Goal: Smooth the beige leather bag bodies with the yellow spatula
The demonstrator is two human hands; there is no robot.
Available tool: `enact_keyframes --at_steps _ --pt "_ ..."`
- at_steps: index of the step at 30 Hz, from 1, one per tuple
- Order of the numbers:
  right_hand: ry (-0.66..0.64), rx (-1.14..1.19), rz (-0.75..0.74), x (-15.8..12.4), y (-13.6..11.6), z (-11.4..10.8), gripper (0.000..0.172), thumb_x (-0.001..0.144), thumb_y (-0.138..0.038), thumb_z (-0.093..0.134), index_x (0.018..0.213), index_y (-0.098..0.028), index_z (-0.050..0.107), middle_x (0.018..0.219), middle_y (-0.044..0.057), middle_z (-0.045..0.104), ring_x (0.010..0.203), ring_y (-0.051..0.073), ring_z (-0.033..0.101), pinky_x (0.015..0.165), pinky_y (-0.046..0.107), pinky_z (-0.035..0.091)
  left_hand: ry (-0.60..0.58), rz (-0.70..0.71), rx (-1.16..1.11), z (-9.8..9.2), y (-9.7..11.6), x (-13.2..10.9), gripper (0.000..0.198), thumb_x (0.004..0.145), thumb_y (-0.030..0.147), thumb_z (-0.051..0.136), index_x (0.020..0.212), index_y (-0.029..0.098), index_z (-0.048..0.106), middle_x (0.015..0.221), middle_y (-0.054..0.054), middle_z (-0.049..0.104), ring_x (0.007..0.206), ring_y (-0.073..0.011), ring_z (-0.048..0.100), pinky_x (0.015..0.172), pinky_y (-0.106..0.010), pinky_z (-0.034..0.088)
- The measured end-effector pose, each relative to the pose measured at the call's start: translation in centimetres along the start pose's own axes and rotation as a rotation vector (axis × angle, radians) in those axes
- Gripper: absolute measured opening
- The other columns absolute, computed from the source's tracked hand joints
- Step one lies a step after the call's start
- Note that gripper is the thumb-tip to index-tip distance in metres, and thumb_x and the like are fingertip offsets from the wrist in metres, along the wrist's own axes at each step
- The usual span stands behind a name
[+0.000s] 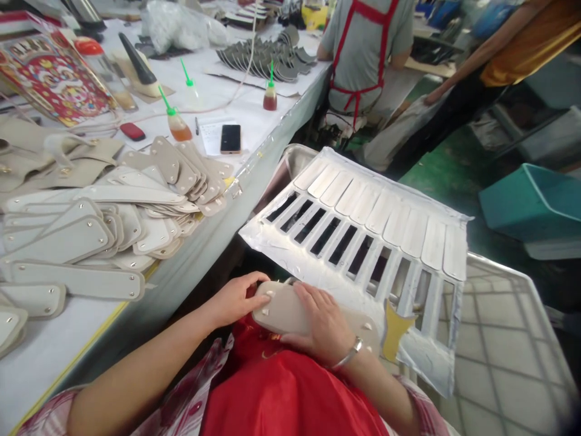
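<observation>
Over my red apron, a beige rounded strip [284, 309] with small metal studs lies between my two hands. My left hand [238, 297] pinches its left end, the thumb near the studs. My right hand [320, 318] wraps over the strip's middle, and a bracelet shows at that wrist. The strip's right end shows past my right hand. Beyond my hands, a white slotted board [358, 242] bears a row of pale rounded strips [374, 209] along its far side. A yellow piece [397, 333] sits at its near edge.
The left table [36, 375] holds piled beige strips [68, 236], a phone [230, 138], a red object [132, 131] and green-tipped bottles [177, 124]. Behind are a person in an apron [358, 54] and another in orange [531, 48]. At right are a teal bin [531, 200] and a metal-rimmed container [508, 339].
</observation>
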State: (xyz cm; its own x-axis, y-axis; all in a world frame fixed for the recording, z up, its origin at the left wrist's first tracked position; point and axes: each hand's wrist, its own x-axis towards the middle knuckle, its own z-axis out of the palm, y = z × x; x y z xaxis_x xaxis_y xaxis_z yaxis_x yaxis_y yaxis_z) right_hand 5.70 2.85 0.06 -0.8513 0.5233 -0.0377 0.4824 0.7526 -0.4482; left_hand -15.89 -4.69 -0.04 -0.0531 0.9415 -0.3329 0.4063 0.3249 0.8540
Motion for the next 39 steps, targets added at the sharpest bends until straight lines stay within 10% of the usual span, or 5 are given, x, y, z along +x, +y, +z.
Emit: enact_keyframes --at_steps 13,20,28,34,39 --pt "-0.001 0.012 0.015 2.1 -0.5 1.3 0.076 0.057 -0.052 0.066 0.117 -0.01 0.046 0.114 0.015 0.052 0.101 0.028 0.047 0.089 0.042 0.037 0.008 -0.014 0.165 -0.4 -0.2 0.6 0.038 0.074 0.038 0.059 0.108 0.021 0.054 0.084 0.0 0.058 0.073 -0.0152 0.054 0.067 -0.026 0.043" --pt "0.032 0.029 0.015 2.0 -0.9 1.5 0.069 0.062 -0.051 0.063 0.116 -0.011 0.047 0.112 0.014 0.053 0.099 0.028 0.049 0.088 0.041 0.037 -0.06 0.437 0.603 0.5 1.9 -0.3 0.082 0.066 0.044 0.067 0.135 0.019 0.03 0.137 -0.011 0.039 0.125 -0.0267 0.033 0.105 -0.043 0.025" --pt "0.107 -0.066 0.046 -2.3 0.2 0.2 0.083 0.061 -0.059 0.062 0.126 -0.011 0.041 0.123 0.014 0.049 0.111 0.029 0.043 0.103 0.049 0.023 -0.025 0.647 0.925 3.9 -0.9 0.5 0.097 0.068 0.071 0.048 0.139 0.009 0.024 0.138 -0.019 0.037 0.125 -0.0318 0.032 0.105 -0.046 0.021" --pt "0.512 0.023 0.626 -11.5 5.0 -1.9 0.033 0.076 -0.038 0.054 0.099 -0.015 0.055 0.095 0.011 0.06 0.084 0.021 0.057 0.079 0.039 0.046 0.068 0.738 1.068 4.6 -1.1 1.0 0.085 0.073 0.072 0.039 0.133 0.012 0.038 0.129 -0.018 0.048 0.118 -0.0335 0.042 0.105 -0.055 0.007" --pt "0.377 0.481 0.893 -13.3 7.3 -1.0 0.022 0.073 -0.036 0.055 0.062 -0.018 0.051 0.051 -0.003 0.05 0.048 0.01 0.044 0.046 0.022 0.036 0.023 0.706 1.007 10.1 3.1 2.4 0.089 0.069 0.073 0.045 0.131 0.009 0.039 0.13 -0.019 0.047 0.118 -0.0332 0.041 0.103 -0.052 0.017"
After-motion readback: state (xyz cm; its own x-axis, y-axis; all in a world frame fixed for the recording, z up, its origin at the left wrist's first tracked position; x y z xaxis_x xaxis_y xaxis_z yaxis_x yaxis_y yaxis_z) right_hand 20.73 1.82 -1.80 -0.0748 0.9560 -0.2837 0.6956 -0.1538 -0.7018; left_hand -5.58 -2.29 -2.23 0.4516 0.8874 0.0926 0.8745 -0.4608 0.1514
